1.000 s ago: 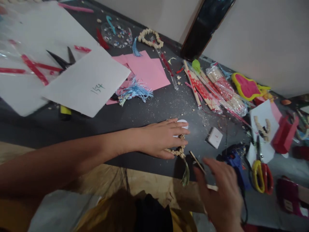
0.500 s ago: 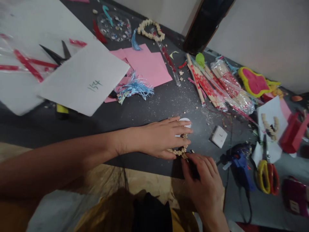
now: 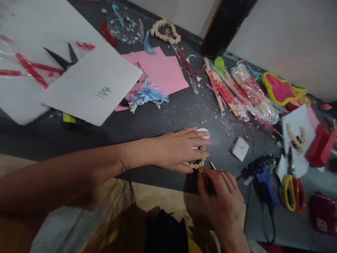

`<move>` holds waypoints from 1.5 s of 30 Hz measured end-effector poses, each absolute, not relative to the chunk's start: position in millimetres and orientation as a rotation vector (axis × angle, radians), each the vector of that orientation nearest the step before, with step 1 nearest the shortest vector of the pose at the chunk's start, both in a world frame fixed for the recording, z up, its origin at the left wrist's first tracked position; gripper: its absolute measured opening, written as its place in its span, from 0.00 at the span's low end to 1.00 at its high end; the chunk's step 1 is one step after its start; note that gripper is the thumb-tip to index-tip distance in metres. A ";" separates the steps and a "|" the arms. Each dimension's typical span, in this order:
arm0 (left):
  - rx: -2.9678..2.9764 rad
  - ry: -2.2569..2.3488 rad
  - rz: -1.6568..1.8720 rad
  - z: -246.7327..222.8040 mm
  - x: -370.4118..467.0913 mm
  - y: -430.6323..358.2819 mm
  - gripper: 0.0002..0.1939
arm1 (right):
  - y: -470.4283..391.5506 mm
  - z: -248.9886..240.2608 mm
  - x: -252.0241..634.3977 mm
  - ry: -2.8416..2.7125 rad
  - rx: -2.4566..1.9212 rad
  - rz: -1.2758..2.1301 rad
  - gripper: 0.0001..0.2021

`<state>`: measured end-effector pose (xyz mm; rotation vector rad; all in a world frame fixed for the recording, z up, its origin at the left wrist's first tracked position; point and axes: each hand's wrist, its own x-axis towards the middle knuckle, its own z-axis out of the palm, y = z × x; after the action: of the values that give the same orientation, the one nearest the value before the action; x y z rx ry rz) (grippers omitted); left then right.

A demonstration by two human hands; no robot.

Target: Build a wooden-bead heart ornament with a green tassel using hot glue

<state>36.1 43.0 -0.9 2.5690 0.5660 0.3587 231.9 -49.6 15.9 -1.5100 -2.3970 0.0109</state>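
My left hand point(image 3: 179, 149) lies flat, fingers spread, over a curved string of small pale wooden pieces point(image 3: 196, 164) and a white round paper point(image 3: 203, 133). Most of the string is hidden beneath the palm. At the string's near end my right hand point(image 3: 222, 196) is closed, thumb and forefinger pinched together. Whatever they pinch is too small and covered to make out. Beside the right fingertips lies a short thin stick point(image 3: 212, 165).
To the right are a white block point(image 3: 240, 149), a blue glue gun point(image 3: 264, 182) and scissors point(image 3: 293, 191). Wrapped chopsticks point(image 3: 226, 91) lie beyond. Blue tassels point(image 3: 149, 95), pink paper point(image 3: 171, 75) and white sheets point(image 3: 89, 88) spread to the left. A finished-looking beaded loop point(image 3: 158, 30) rests by the wall.
My right fingertips have shifted slightly down and left, uncovering more of the short stick beside them. The left hand stays flat in place.
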 end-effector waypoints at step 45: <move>2.563 0.563 0.331 2.3 35.7 43.3 0.24 | -57.4 5.4 239.3 -2.312 -1.562 0.053 0.01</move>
<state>35.7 43.3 2.3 2.5632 0.5626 0.3315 239.3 -57.4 5.4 -1.5617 -2.3122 0.0527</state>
